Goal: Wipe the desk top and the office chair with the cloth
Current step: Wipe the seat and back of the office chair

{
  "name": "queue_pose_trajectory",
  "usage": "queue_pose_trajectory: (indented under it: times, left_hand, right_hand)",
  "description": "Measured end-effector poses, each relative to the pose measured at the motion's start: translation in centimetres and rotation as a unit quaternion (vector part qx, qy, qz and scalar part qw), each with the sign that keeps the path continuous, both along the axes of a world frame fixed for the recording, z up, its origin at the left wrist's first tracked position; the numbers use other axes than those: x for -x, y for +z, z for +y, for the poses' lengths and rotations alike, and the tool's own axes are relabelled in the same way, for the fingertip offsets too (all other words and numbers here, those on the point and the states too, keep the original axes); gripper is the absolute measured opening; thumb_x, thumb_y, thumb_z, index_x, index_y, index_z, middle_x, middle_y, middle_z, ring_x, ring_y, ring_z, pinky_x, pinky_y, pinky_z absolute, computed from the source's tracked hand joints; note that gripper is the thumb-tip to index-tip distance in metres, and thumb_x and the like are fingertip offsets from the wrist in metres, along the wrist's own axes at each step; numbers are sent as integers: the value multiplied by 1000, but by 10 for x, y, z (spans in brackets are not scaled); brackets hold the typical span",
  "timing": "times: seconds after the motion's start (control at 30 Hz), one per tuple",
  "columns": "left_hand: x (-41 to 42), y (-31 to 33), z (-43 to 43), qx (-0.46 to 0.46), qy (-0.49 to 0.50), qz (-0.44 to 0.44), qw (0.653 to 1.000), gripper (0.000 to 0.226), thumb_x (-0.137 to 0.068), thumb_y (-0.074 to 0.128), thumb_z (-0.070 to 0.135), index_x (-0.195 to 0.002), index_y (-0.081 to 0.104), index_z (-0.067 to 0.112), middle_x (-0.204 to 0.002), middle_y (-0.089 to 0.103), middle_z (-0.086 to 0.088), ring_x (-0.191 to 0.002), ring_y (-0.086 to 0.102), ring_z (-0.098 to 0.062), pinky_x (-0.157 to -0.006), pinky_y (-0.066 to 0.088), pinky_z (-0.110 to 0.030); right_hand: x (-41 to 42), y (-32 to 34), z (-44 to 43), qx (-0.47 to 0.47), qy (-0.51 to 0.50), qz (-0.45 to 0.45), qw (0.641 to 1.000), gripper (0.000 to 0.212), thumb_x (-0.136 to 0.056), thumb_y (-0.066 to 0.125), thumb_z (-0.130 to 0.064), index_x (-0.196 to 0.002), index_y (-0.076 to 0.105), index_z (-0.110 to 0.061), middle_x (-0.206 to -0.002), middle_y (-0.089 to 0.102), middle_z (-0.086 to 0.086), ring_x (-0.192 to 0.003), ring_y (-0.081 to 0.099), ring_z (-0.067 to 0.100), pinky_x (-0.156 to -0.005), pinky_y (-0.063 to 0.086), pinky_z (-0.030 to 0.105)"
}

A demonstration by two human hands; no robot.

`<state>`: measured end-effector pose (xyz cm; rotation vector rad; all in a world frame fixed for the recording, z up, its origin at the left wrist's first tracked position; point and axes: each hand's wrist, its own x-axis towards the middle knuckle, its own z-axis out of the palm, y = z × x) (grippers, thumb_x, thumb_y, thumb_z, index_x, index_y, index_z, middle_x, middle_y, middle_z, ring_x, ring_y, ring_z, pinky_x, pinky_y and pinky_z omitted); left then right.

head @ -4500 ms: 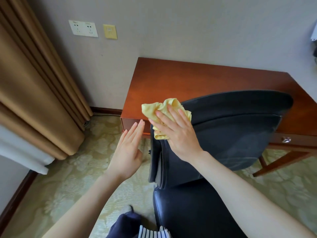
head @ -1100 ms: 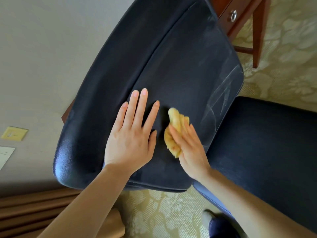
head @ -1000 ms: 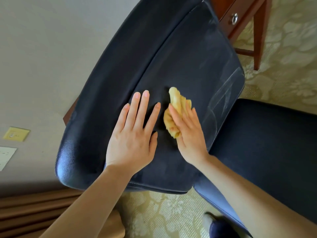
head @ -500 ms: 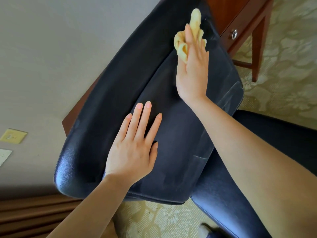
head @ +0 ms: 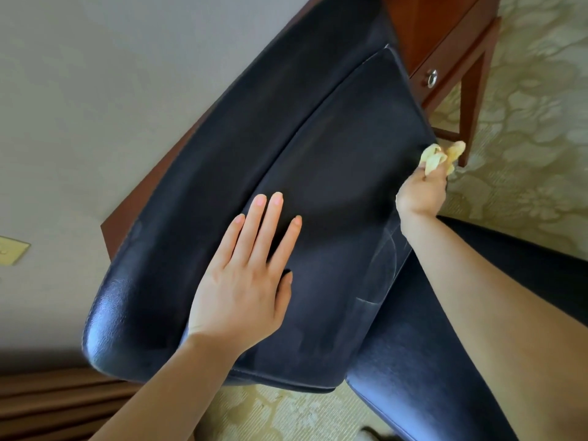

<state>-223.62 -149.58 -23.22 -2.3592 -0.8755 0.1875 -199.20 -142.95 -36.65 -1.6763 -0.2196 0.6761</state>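
Right hand (head: 420, 192): bunches yellow cloth (head: 440, 155) at backrest (head: 318, 154) far edge.
Left hand (head: 245, 281): flat, fingers straight, pressing backrest's centre.
Advice: overlapping strokes against that brace should serve best.

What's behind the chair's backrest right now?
The wooden desk stands behind the backrest: its edge, a drawer knob and a leg show. The backrest hides most of the desk top.

Probably a hotel room: wooden desk (head: 413, 27) with 1 drawer (head: 451, 58), black office chair (head: 318, 154), patterned carpet (head: 534, 122), brown curtain (head: 47, 405).
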Motion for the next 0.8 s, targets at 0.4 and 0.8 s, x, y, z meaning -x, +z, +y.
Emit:
queue_pose_trajectory:
  times: [0.4, 0.8]
  left_hand:
    - [1, 1, 1, 10, 0, -2, 1000, 64, -91, 43, 36, -148, 32, 11, -156, 15, -20, -146, 4, -31, -117, 6, -44]
    - [1, 1, 1, 13, 11, 5, 1000, 64, -90, 43, 35, -148, 30, 11, -157, 13, -19, -146, 5, -31, -117, 7, -44]
  right_hand:
    - [-6, 60, 27, -64, 64, -100, 991, 46, -102, 33, -20, -147, 28, -28, -155, 25, 2, -142, 23, 24, -115, 23, 38]
    - [79, 10, -56, -166, 254, -472, 828, 57, -93, 35, -10, -147, 24, -24, -156, 16, -3, -144, 3, 21, -109, 16, 32]
